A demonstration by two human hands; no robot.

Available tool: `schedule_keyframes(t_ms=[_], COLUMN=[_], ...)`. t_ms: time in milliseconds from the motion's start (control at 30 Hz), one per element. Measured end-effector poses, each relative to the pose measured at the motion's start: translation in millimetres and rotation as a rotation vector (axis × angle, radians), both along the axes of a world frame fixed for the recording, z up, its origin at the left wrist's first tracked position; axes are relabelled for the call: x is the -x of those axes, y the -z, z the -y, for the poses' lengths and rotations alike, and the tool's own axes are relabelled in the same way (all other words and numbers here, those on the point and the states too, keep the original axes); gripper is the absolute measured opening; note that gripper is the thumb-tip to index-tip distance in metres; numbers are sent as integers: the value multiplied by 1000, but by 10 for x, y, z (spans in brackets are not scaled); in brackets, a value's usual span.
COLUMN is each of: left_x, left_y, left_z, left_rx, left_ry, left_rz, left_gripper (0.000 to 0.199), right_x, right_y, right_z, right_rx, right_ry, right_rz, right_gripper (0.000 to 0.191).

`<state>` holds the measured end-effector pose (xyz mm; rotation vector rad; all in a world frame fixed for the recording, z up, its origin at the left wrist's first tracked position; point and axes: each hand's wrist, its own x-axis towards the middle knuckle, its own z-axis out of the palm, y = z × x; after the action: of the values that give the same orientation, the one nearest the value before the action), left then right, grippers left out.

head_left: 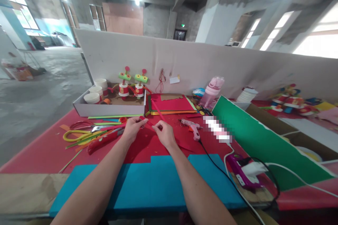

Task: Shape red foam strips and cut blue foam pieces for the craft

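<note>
Above the red table cover, my left hand (134, 128) pinches a red paper strip (149, 124) between thumb and forefinger. My right hand (164, 134) grips the same strip a short way to the right, its fingers closed. One length of red strip slants up and away beyond the right hand. Left of my left hand lie yellow-handled scissors (76, 135), a red-handled tool (101, 141) and several coloured paper strips (89, 142). A pink glue gun (192, 127) rests just right of my right hand.
A white box (111, 110) with paper cups and two cup figures (123, 90) stands back left. Behind my hands is a stack of coloured paper (174, 104). A pink bottle (212, 91), a green panel (264, 144) and a purple power strip (244, 175) with cables are to the right.
</note>
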<state>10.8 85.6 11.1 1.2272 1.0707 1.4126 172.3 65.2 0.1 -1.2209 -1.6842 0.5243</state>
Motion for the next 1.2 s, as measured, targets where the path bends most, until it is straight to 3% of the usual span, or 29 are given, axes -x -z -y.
schedule_keyframes(t_ms=[367,533,700,900,1200], left_x=[-25,-23,-19,-61,-94], left_y=[14,32,11,7,82], left_z=[0,-12,-7,37,23], left_rx=[23,17,3,3,2], left_ry=[21,15,-7,195,170], left_rz=[40,33,-3,-72,-66], left_gripper=[28,28,31,26,28], right_x=[7,8,-12,-23,-15], right_y=[24,81,94,73,92], right_z=[-26,-68,-82,-84,-96], right_rx=[36,81,118,133,137], right_ry=[13,-27,-101,-116,-121], right_rz=[6,-114,-114,-227,-202], right_gripper=[24,9,22,26,25])
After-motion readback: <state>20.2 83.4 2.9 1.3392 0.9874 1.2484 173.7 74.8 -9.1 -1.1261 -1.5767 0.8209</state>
